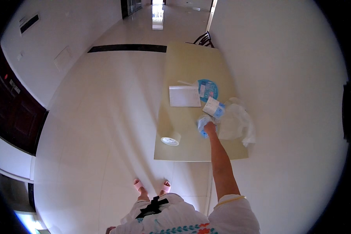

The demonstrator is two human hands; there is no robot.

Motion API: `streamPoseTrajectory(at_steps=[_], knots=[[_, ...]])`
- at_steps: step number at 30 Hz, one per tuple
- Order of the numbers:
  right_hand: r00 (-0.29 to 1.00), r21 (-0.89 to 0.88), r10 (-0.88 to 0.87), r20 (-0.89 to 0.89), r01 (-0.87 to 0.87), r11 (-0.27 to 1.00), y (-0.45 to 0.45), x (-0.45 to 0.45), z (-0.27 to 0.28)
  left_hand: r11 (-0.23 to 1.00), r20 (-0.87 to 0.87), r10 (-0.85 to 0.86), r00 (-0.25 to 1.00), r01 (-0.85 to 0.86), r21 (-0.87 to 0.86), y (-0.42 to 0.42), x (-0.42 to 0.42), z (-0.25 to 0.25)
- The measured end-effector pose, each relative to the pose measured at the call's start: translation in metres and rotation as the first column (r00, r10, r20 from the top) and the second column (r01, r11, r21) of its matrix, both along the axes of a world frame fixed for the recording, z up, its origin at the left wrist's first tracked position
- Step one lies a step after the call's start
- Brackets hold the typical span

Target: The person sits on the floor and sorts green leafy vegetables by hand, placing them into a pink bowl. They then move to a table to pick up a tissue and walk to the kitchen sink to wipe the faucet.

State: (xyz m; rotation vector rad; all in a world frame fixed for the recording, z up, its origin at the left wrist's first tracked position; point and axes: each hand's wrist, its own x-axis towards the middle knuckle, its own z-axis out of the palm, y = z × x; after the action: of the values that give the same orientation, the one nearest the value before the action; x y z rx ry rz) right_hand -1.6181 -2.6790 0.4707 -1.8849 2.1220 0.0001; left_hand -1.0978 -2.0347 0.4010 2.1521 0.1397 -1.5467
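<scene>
My right hand [209, 127] reaches out over the table and is closed on a crumpled blue and white plastic packet [202, 123]. Just beyond it lies a small white and blue package [211, 107]. A round blue printed disc [209, 90] is partly covered by that package. To the left of the disc are an open paper notebook [185, 96] and a thin white stick-like item [185, 83]. Near the front left corner a white cylindrical roll [171, 139] lies on its side. A sliver of my left hand [110, 230] shows at the bottom edge, and its fingers cannot be made out.
The pale yellow-green table [193, 64] stands close to the right wall. A translucent white plastic bag [234, 122] lies crumpled at its right edge, partly overhanging. Behind the far end is a dark chair [204, 39]. A dark red door [14, 102] is at the left.
</scene>
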Motion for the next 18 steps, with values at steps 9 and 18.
streamPoseTrajectory(at_steps=[9, 18], knots=[[0.988, -0.152, -0.139, -0.062, 0.128, 0.98, 0.022, -0.012, -0.043, 0.794, 0.482, -0.438, 0.758, 0.579, -0.188, -0.17, 0.008, 0.021], [0.986, -0.35, -0.169, 0.013, 0.162, 0.923, 0.063, -0.02, -0.078, 0.059, 0.552, -0.799, 0.241, 0.944, -0.326, -0.334, -0.128, 0.077]])
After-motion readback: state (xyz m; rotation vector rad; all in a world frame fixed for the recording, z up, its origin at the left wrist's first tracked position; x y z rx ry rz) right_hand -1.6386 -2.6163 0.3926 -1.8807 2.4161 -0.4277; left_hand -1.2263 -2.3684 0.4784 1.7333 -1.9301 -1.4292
